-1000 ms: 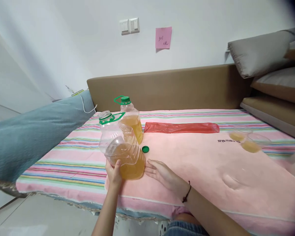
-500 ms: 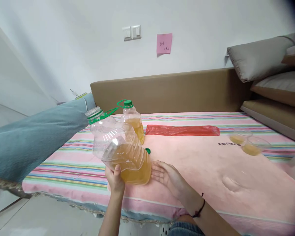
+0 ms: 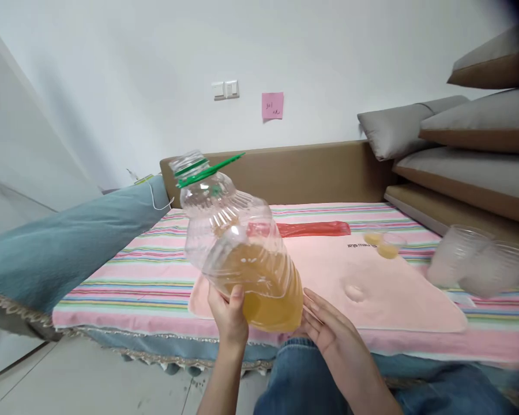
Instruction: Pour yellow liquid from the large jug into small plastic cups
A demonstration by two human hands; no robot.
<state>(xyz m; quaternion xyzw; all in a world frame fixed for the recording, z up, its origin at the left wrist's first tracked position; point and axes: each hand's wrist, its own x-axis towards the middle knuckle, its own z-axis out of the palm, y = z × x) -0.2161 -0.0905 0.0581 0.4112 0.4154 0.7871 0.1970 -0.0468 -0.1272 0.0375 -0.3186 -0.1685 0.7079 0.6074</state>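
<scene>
A large clear plastic jug [image 3: 268, 276] of yellow liquid is tilted in front of me, its uncapped neck with a green handle pointing up and left. My left hand [image 3: 229, 317] grips its lower near side, thumb on top. My right hand [image 3: 333, 328] has its fingers stretched out, their tips touching the jug's base. Behind the jug, a second bottle is mostly hidden; its green cap [image 3: 216, 190] shows through the clear plastic.
A red plastic bag [image 3: 315, 229] lies across the striped sheet [image 3: 125, 288]. On the pink mat [image 3: 419, 305] stand two clear cups [image 3: 388, 249] holding yellow liquid. Stacked clear cups [image 3: 461, 253] are at right, near grey-brown cushions [image 3: 471, 167]. A blue-covered armrest [image 3: 69, 230] is at left.
The jug has come nearer and to the right, off over the bed's front edge, with both hands. It now covers the second bottle. The view has turned right, bringing the stacked cups in.
</scene>
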